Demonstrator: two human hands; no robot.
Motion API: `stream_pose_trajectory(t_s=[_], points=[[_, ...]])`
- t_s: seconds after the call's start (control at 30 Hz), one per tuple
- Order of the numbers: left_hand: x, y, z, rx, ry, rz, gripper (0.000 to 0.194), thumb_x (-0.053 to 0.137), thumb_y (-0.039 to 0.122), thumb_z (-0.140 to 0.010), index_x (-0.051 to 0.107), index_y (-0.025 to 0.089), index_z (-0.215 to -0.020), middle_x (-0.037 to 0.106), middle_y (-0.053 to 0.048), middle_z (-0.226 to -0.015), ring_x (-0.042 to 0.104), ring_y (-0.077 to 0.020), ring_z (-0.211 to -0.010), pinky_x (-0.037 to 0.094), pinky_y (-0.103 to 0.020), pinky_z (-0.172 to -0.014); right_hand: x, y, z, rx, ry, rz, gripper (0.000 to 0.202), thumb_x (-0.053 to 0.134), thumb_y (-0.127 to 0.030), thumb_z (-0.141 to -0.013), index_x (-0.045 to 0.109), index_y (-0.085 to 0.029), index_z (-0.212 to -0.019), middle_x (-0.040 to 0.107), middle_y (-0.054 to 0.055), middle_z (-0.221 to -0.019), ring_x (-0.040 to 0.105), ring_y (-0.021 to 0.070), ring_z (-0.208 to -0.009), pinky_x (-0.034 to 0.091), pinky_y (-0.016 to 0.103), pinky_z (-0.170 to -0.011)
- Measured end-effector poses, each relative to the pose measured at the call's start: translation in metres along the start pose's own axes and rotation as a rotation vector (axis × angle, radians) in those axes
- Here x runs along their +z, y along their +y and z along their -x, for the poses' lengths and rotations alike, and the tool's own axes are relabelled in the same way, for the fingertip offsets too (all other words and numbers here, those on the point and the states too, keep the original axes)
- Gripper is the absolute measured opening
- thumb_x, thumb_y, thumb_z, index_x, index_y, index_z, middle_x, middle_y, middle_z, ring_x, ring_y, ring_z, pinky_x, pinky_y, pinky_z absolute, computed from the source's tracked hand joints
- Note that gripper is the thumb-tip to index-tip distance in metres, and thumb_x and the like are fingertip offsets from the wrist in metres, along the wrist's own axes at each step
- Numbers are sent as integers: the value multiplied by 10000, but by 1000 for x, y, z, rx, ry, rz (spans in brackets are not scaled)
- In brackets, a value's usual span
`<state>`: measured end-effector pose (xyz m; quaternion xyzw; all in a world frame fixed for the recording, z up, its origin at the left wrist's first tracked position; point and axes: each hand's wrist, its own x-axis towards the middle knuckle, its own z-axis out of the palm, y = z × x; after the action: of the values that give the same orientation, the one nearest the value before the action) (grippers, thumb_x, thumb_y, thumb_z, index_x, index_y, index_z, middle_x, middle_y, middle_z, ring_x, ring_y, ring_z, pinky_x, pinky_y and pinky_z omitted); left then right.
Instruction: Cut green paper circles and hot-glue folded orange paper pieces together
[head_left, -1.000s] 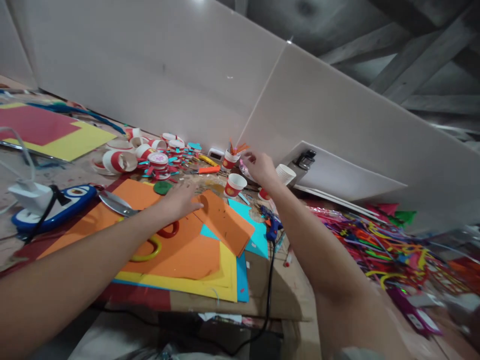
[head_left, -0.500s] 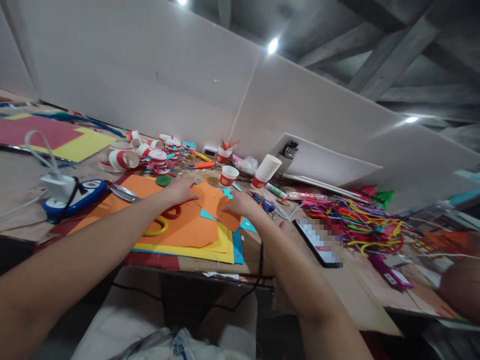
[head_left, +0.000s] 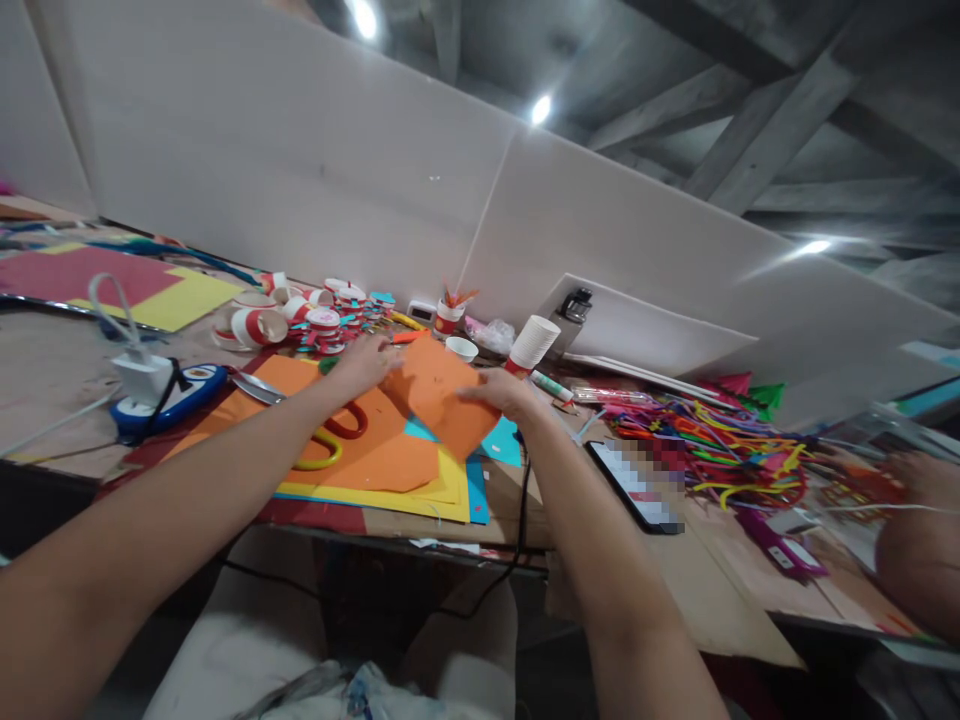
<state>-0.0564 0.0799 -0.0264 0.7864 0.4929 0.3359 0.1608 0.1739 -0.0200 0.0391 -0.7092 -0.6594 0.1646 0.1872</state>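
A piece of orange paper [head_left: 439, 395] is raised at a tilt over the stack of coloured sheets. My right hand [head_left: 508, 390] pinches its right edge, thumb on the upper face. At its upper left edge, my left hand [head_left: 364, 365] has its fingers closed on the paper. Below lie larger orange sheets [head_left: 397, 465] on top of yellow and blue ones. Scissors [head_left: 322, 450] with a red and a yellow handle rest on them, partly covered by my left forearm. A paper cup [head_left: 461, 348] stands just behind the raised piece, its lower part hidden.
Red-and-white paper-cup pieces [head_left: 259, 325] crowd the back left, near a blue power strip [head_left: 199, 385]. Stacked cups [head_left: 534, 342] and a bottle [head_left: 574, 310] stand behind. To the right lie a phone [head_left: 626, 480] and colourful pipe cleaners [head_left: 712, 450]. Another person's arm [head_left: 919, 560] reaches in at far right.
The orange paper piece has been lifted off the stack and now shows a broad face between both hands. It now hides the lower part of the cup behind it.
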Motion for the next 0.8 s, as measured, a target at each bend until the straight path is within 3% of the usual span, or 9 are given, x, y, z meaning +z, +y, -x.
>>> stream_pose_trajectory(t_s=[0.07,0.13,0.23,0.33,0.4,0.47,0.57,0.67,0.8], points=[[-4,2,-2,-61,186,231,392,527,452,-833,622,126,-1029,678,-133,-1039,618,-227,-944,468,-329,-838,-5,-1,4,6,-6,-326,284,614,-331,-853,654,-204,-1104,738,49,-1057,714,172,-841,574,274,-729],[-5,5,-1,-120,214,394,397,473,491,-857,613,132,-954,685,-120,-958,627,-204,-842,484,-320,-766,-3,0,6,65,-56,-681,283,641,-292,-823,645,-174,-1079,732,74,-1072,714,184,-870,581,304,-765],[-3,12,6,-147,-63,458,420,413,511,-871,606,146,-791,680,-101,-766,620,-196,-667,481,-314,-633,5,2,7,128,-83,-990,304,770,-250,-664,668,-156,-934,752,76,-943,715,209,-805,587,346,-770],[0,23,16,-85,-241,426,307,547,428,-793,627,157,-673,665,-65,-650,608,-186,-609,467,-295,-614,1,5,7,72,84,-1211,330,798,-262,-595,659,-179,-882,752,34,-856,708,204,-761,594,350,-758],[2,31,22,30,-337,358,193,655,358,-709,685,168,-721,699,-46,-716,620,-192,-691,457,-281,-662,-11,9,7,17,269,-1293,344,798,-276,-581,642,-199,-878,747,3,-823,703,195,-751,599,345,-748],[4,36,28,246,-502,228,231,674,356,-708,726,183,-853,718,-38,-813,622,-192,-753,441,-265,-671,-24,14,8,-24,397,-1314,358,796,-278,-579,635,-207,-890,746,-3,-827,701,193,-762,601,341,-743],[8,39,32,487,-588,82,326,706,392,-705,733,179,-951,712,-61,-898,618,-196,-828,431,-254,-694,-31,23,12,3,419,-1304,344,793,-273,-581,634,-206,-880,748,12,-831,703,208,-778,604,348,-723],[11,38,33,491,-597,58,341,723,370,-689,736,184,-974,714,-68,-920,622,-195,-827,430,-252,-695,-19,28,14,45,349,-1329,355,800,-255,-574,641,-200,-886,748,21,-867,703,206,-797,598,351,-742],[10,39,31,359,-542,151,208,647,338,-750,749,206,-873,735,-44,-877,628,-196,-775,426,-263,-681,-3,21,13,5,250,-1362,380,816,-266,-556,650,-183,-888,742,25,-876,696,201,-791,591,359,-771]])
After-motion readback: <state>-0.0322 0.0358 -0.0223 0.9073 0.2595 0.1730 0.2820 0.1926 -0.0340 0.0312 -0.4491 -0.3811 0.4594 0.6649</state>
